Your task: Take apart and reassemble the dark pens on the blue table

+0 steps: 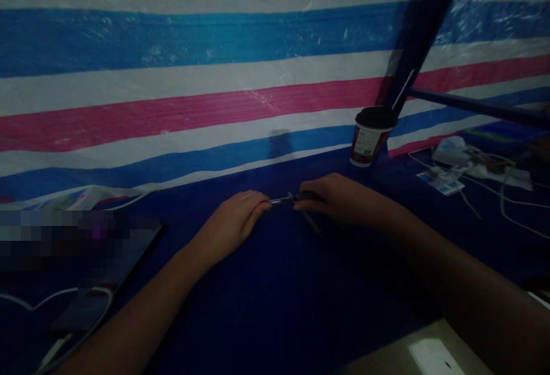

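Note:
Over the dark blue table (266, 306), both hands meet at a thin pen-like thing (281, 200) with a pale, shiny shaft. My left hand (243, 211) is closed and pinches the shaft's left end between thumb and fingers. At the other end my right hand (324, 194) is closed round a dark part (307, 196) that lines up with the shaft. Whether shaft and dark part are one piece, I cannot tell in this dim light. Just below the right fingers a narrow greyish strip (311, 223) shows faintly.
A paper cup (370, 137) with a black lid stands behind my right hand. White cables (502, 191) and small packets lie at the right. At the left are a dark flat device (137, 254) and a white cable (109, 300). A striped plastic sheet (193, 100) hangs behind.

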`<action>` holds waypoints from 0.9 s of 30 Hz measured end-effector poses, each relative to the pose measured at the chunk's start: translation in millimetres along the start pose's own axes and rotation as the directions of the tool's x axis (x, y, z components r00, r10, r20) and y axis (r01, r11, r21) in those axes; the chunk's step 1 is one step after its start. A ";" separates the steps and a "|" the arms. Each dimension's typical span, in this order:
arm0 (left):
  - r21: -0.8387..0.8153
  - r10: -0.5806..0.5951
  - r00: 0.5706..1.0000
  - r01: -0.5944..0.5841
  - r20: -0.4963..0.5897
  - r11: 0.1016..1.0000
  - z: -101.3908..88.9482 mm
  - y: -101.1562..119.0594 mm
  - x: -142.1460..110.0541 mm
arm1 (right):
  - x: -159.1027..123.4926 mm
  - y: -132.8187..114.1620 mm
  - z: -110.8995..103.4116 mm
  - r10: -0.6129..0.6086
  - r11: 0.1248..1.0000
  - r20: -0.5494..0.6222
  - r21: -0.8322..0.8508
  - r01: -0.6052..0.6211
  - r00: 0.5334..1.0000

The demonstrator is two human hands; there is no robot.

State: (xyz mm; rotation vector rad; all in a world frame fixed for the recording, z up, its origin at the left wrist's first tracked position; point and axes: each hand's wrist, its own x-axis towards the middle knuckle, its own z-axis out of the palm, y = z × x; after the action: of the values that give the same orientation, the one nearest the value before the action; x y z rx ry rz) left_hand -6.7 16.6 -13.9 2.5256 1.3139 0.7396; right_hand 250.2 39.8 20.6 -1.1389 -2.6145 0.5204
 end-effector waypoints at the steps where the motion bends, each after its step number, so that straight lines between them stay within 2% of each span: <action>1: -0.022 -0.017 1.000 0.017 -0.003 1.000 1.1 0.3 -0.4 | 0.2 1.4 -0.6 0.002 1.000 -0.022 0.028 -0.001 1.000; 8: -0.145 -0.056 0.998 0.057 0.007 0.988 10.9 -1.1 -2.3 | 1.2 5.6 -0.6 0.005 0.985 -0.136 0.172 0.019 0.991; 11: -0.205 -0.069 0.998 0.068 0.002 0.976 14.2 -2.4 -2.6 | 1.0 7.1 -0.5 -0.037 0.962 -0.206 0.257 0.091 0.978; 14: -0.327 -0.141 0.989 0.148 0.045 0.933 18.0 -6.2 -3.6 | 1.2 8.3 0.4 -0.073 0.940 -0.262 0.305 0.154 0.962; 17: -0.410 -0.202 0.976 0.218 0.083 0.885 22.0 -11.2 -5.0 | 2.8 8.0 3.9 -0.005 0.933 -0.269 0.346 0.102 0.963; 20: -0.402 -0.186 0.979 0.203 0.082 0.893 24.4 -13.7 -5.6 | 4.8 7.1 7.7 0.057 0.918 -0.255 0.393 0.049 0.965; 24: -0.398 -0.207 0.975 0.220 0.076 0.891 24.7 -12.9 -4.8 | 4.9 7.1 7.3 0.027 0.907 -0.341 0.403 0.121 0.940; 27: -0.409 -0.225 0.972 0.234 0.072 0.882 24.1 -11.0 -4.0 | 3.7 8.4 5.3 0.072 0.905 -0.348 0.417 0.085 0.935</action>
State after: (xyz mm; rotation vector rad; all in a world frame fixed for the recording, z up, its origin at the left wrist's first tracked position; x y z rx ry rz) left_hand -4.0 21.0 -40.2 1.9983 1.2603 0.8324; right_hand 251.3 46.7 12.6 -0.9696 -2.0562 0.7598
